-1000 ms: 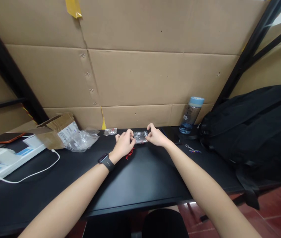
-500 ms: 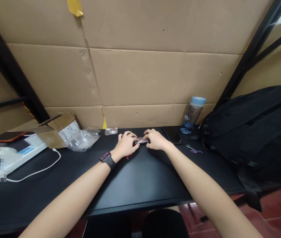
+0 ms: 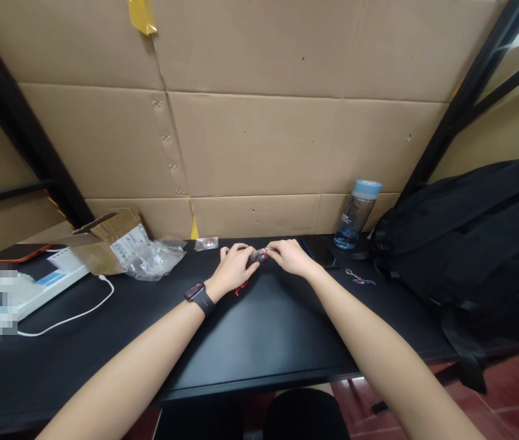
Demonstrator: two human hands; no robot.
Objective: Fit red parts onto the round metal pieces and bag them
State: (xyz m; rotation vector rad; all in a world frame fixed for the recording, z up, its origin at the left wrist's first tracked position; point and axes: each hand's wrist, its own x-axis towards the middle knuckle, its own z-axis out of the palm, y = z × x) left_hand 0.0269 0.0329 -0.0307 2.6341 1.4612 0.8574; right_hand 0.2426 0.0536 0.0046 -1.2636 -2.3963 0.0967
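Between my hands, just above the black desk [image 3: 259, 336], is a small shiny clear packet [image 3: 258, 256] with something dark and red in it. My left hand [image 3: 233, 269], with a dark watch at the wrist, grips the packet's left side between thumb and fingers. My right hand [image 3: 292, 258] pinches its right end, where a bit of red shows. A red cord [image 3: 241, 288] pokes out below my left hand. My fingers hide part of the packet, and what is inside cannot be made out.
To the left are an opened cardboard box [image 3: 101, 244], crumpled clear plastic [image 3: 153, 260], a white power strip [image 3: 52, 293] and another small packet [image 3: 206, 244]. To the right are a phone [image 3: 318, 252], a charm [image 3: 360, 280], a water bottle [image 3: 355, 217] and a black backpack [image 3: 470, 244].
My right fingers have closed into a pinch on the packet's right end. The packet has turned a little, and more red shows at its right side.
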